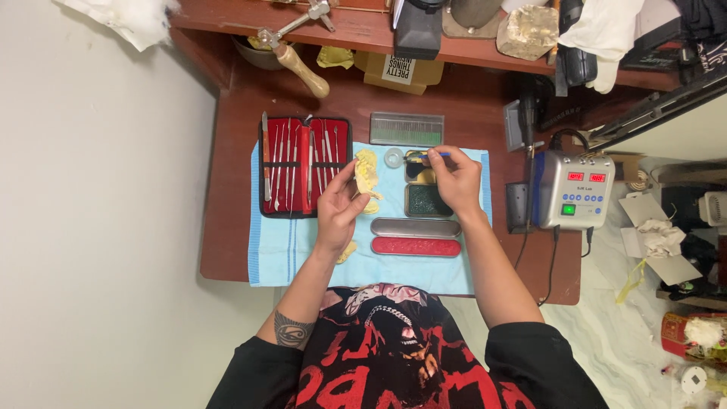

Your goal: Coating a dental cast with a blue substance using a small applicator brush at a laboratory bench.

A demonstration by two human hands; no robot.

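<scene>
My left hand (338, 206) holds up a pale yellow dental cast (366, 174) over a light blue cloth (303, 250). My right hand (456, 179) grips a thin blue-handled tool (432, 156), its tip over a small open black tin (417, 165). Another yellow cast piece (347, 251) lies on the cloth near my left wrist. A small clear round dish (393, 157) sits between my two hands.
A red-lined case of metal dental instruments (304, 165) lies open at the left. A green-filled tin (429, 201), a long metal lid (415, 227) and a red tray (415, 247) lie on the cloth. A grey control box (573, 189) stands at the right; a clear bur box (407, 129) behind.
</scene>
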